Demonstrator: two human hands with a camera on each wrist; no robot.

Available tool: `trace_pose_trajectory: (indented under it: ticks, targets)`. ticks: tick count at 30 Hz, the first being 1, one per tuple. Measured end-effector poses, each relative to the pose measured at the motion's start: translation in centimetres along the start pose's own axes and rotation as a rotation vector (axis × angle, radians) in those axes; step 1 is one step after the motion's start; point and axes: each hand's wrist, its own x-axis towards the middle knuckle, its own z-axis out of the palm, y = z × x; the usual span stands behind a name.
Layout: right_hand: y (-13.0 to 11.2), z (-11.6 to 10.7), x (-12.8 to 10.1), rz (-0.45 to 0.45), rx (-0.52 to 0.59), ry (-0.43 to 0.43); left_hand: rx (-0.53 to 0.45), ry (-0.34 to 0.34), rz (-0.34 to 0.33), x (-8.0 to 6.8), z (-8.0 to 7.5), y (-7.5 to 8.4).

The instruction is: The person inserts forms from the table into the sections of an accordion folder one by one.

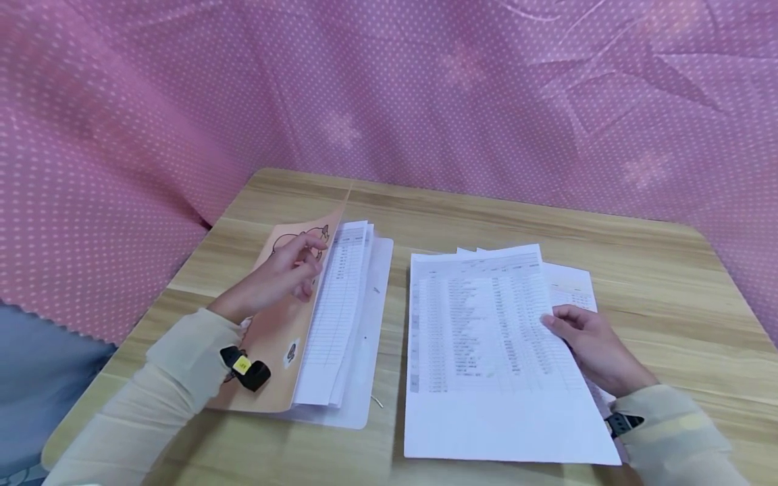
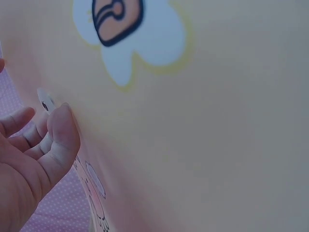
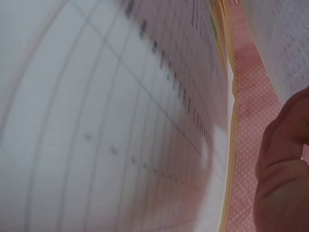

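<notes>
On the left of the wooden table (image 1: 668,283) lies a peach folder with cartoon prints. My left hand (image 1: 304,264) holds the cover (image 1: 273,337) near its free edge and tilts it up. In the left wrist view the thumb (image 2: 60,140) presses the cover's outer face (image 2: 203,145). Printed table sheets (image 1: 340,297) lie inside the folder. To the right is a loose stack of printed sheets. My right hand (image 1: 559,322) grips the right edge of the top sheet (image 1: 486,337). The right wrist view shows that sheet (image 3: 120,121) close up, with a finger (image 3: 285,169) beside it.
A pink dotted curtain (image 1: 425,88) hangs behind and to both sides of the table. More sheets (image 1: 571,283) stick out under the right stack. Each wrist wears a black camera strap (image 1: 245,368).
</notes>
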Motion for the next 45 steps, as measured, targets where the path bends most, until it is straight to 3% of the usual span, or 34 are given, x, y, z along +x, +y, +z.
trace_pose_trajectory:
  ticks: [7,25,45]
  targets:
    - [0.1,1.3,0.3,-0.014,0.036,-0.07,-0.004,0.003,0.002,0.0,0.0,-0.1]
    - [-0.5,4.0,1.6,-0.01,0.0,-0.12,-0.011,0.003,0.017,-0.2,0.0,-0.1]
    - [-1.2,7.6,4.0,-0.085,0.021,-0.086,0.0,0.007,0.017,-0.2,-0.2,-0.1]
